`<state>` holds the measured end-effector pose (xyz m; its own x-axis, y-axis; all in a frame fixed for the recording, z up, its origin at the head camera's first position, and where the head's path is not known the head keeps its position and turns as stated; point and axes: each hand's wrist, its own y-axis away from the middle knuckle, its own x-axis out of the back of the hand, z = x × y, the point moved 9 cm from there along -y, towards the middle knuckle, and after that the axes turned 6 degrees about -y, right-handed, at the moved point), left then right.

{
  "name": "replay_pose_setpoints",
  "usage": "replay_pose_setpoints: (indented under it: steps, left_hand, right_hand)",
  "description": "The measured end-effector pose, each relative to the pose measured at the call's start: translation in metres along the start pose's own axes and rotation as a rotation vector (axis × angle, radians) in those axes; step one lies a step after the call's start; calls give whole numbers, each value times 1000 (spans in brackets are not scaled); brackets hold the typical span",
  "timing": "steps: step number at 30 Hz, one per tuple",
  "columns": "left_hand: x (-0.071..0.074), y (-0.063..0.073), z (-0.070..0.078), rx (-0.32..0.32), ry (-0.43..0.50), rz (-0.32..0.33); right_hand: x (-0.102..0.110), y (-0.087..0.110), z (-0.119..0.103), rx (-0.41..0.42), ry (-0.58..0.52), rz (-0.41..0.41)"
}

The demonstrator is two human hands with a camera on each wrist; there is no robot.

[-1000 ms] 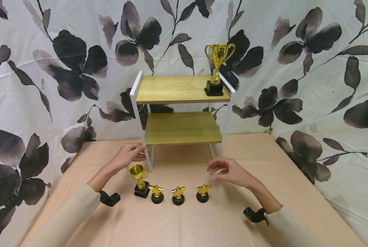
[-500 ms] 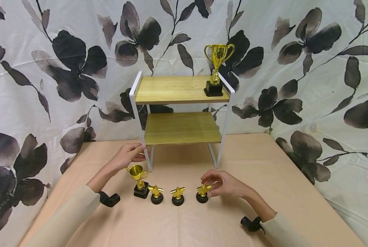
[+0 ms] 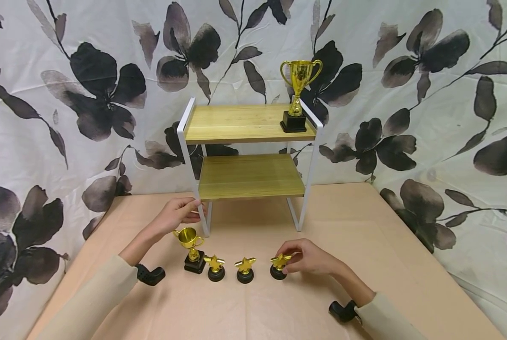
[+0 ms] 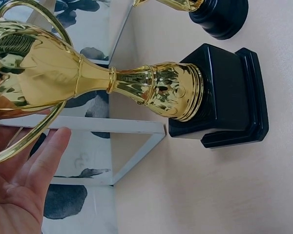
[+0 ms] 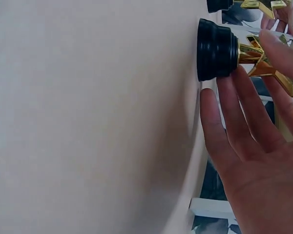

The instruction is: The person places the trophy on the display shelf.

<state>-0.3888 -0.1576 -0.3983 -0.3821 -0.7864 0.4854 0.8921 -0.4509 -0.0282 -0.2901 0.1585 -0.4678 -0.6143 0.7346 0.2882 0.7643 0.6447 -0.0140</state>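
Observation:
In the head view my left hand (image 3: 177,215) holds the front left leg of a white-framed shelf, thumb in front and fingers behind. A gold cup trophy (image 3: 190,242) on a black base stands upright just in front of that hand; it hides part of the hand in the left wrist view. My right hand (image 3: 310,257) has its thumb and fingers around the rightmost small gold star trophy (image 3: 279,269), whose round black base (image 5: 217,50) is on the table. Two more star trophies, a middle one (image 3: 245,271) and a left one (image 3: 216,269), stand in the same row.
The two-tier shelf has a wooden top board (image 3: 236,123) and a lower board (image 3: 252,176). A taller gold cup trophy (image 3: 296,94) stands at the top board's right end. Peach cloth covers the table (image 3: 385,236), with a floral curtain (image 3: 257,47) behind.
My right hand has come down and to the left from beside the shelf's right leg, and its fingers have closed round the rightmost star trophy. The left hand stays at the shelf leg.

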Motion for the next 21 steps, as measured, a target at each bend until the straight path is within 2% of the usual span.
replay_pose_setpoints:
  steps: [6, 10, 17, 21]
  left_hand:
    - [0, 0, -1, 1, 0, 0]
    - [0, 0, 0, -4, -11, 1]
    - [1, 1, -1, 1, -23, 7]
    - [1, 1, -2, 7, -24, 12]
  right_hand:
    - [1, -1, 3, 12, 68, 29]
    - [2, -1, 2, 30, 84, 44]
    - [4, -2, 1, 1, 100, 71]
    - [8, -2, -2, 15, 127, 84]
